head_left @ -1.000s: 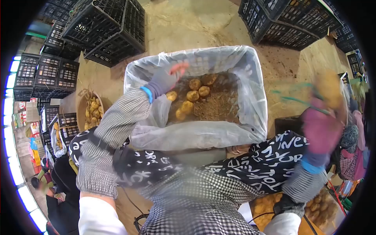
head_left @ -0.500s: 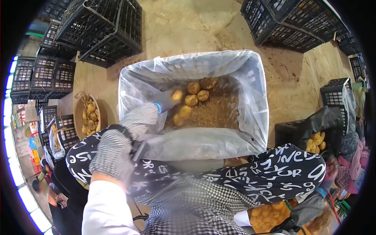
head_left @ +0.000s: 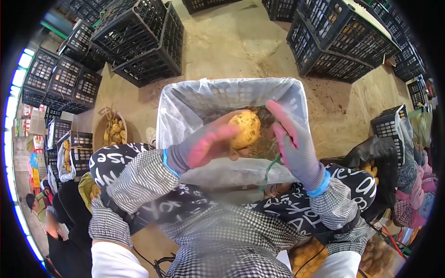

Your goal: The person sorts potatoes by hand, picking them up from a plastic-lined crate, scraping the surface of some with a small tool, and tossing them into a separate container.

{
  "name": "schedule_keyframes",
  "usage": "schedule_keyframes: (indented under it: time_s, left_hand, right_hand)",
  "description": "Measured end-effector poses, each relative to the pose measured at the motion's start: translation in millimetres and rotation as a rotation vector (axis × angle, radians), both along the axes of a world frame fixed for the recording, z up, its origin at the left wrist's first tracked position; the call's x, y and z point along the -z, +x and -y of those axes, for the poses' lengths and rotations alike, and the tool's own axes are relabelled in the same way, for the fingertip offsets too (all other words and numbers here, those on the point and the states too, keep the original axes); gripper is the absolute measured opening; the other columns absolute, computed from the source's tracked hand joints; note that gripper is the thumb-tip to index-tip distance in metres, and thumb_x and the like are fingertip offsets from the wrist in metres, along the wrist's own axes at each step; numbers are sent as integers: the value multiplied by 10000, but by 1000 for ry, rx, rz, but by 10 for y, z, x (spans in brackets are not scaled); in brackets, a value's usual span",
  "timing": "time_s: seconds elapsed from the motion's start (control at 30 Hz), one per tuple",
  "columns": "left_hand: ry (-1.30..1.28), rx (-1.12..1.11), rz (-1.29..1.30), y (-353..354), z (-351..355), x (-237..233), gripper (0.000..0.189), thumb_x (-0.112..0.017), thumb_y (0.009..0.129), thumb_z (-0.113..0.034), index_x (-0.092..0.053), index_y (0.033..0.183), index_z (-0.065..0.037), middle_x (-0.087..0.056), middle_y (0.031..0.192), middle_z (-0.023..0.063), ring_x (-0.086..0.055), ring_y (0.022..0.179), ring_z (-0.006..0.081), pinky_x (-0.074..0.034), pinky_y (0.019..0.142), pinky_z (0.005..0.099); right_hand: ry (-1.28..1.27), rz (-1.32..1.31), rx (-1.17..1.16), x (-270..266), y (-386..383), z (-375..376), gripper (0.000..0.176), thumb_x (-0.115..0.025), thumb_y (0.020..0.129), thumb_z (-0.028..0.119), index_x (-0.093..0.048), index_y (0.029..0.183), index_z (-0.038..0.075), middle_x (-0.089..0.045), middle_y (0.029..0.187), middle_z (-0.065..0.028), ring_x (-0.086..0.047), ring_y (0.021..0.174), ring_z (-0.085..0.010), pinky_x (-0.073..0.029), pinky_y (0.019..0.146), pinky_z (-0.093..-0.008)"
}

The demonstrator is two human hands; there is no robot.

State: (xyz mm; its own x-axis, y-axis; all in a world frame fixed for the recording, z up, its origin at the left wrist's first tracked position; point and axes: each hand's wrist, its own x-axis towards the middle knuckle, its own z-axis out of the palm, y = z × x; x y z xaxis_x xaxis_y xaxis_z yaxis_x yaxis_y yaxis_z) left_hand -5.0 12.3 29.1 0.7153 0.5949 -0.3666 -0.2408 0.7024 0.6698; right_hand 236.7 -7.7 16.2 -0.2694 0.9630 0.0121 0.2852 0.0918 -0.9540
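Above the crate point(head_left: 163, 118) lined with white plastic, my left hand point(head_left: 208, 141), in a grey and pink glove, holds a large yellow potato point(head_left: 245, 128) with brown patches. My right hand point(head_left: 293, 141), gloved the same way, is raised just to the right of the potato, its fingers apart and nothing gripped. A green string point(head_left: 270, 169) hangs by its palm side. Soil shows in the crate behind the hands; the hands hide much of the inside.
Black slatted crates point(head_left: 143, 44) are stacked at the back left, others point(head_left: 343, 41) at the back right. A round basket point(head_left: 99, 134) of potatoes stands left. A black bag point(head_left: 382, 155) with potatoes lies right. People point(head_left: 46, 213) sit at the far left.
My left hand has risen from the crate's bottom with a potato. My right hand has come up over the crate from the lower right. The view has shifted, showing more floor ahead.
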Motion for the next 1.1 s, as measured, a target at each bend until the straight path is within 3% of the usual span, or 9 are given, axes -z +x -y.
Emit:
schedule_keyframes:
  time_s: [0.13,0.2,0.27,0.5,0.67,0.77,0.93,1.03,1.1]
  left_hand:
    - [407,-51,-189,102,164,202,694,-684,870,-177,-335,1465,-107,-504,1312,74,-543,1117,131,-498,835,274]
    - [568,-152,-232,208,203,362,721,-721,829,-120,-360,1452,-94,-498,1310,75,-524,1119,109,-488,811,257]
    - [895,-170,-462,188,200,531,672,-721,826,-101,-413,1422,-76,-551,1219,63,-557,997,92,-486,734,238]
    - [407,-220,-460,-69,-64,553,507,-648,855,-69,-532,1348,-53,-644,854,17,-530,560,71,-443,511,205]
    - [1594,-151,-1365,-579,-755,1753,517,-597,823,-219,-558,1313,-61,-647,1067,175,-653,874,302,-518,780,410]
    - [1000,499,-1417,-172,-799,1981,501,-615,815,-325,-583,1224,-37,-572,1262,207,-588,1092,382,-459,932,456]
    - [934,410,-1485,697,-894,2619,521,-616,854,-377,-543,1243,-37,-577,1274,199,-587,1134,354,-466,953,429]
    - [813,399,-1512,996,-1205,3255,590,-651,840,-401,-504,1307,-72,-581,1275,192,-580,1168,324,-435,1008,430]
    - [745,287,-1514,1038,-1402,3713,638,-701,806,-394,-484,1330,-102,-575,1295,186,-570,1203,293,-382,1073,435]
  right_hand:
    - [-228,-449,-167,-72,-252,11,492,-606,956,264,-485,1345,-12,-598,1124,-83,-540,936,-128,-441,838,-259]
    - [-159,-211,-62,104,-291,28,520,-685,900,338,-528,1239,-24,-595,1154,-107,-598,1032,-158,-498,919,-304]
    - [-422,-340,-89,73,-263,18,503,-682,898,355,-544,1220,-6,-614,1110,-90,-605,957,-119,-521,805,-264]
    - [-642,-456,245,116,-55,-94,517,-618,903,493,-567,1169,53,-610,910,-39,-511,594,-62,-394,459,-188]
    - [-527,-1020,475,-161,441,-222,405,-557,954,456,-594,1147,101,-632,896,-20,-554,609,-109,-443,460,-201]
    - [-408,-1055,538,-222,628,-168,440,-537,961,459,-573,1157,67,-630,977,-110,-530,644,-138,-403,461,-220]
    - [-393,-315,603,-114,550,-49,448,-532,949,427,-600,1129,23,-614,784,-26,-489,522,-67,-374,434,-195]
    - [-417,-267,537,67,507,-18,442,-749,834,304,-588,1133,20,-667,883,-77,-609,634,-103,-463,510,-202]
    - [-157,265,314,310,507,0,461,-750,830,341,-592,1185,92,-691,961,-78,-684,803,-228,-550,720,-278]
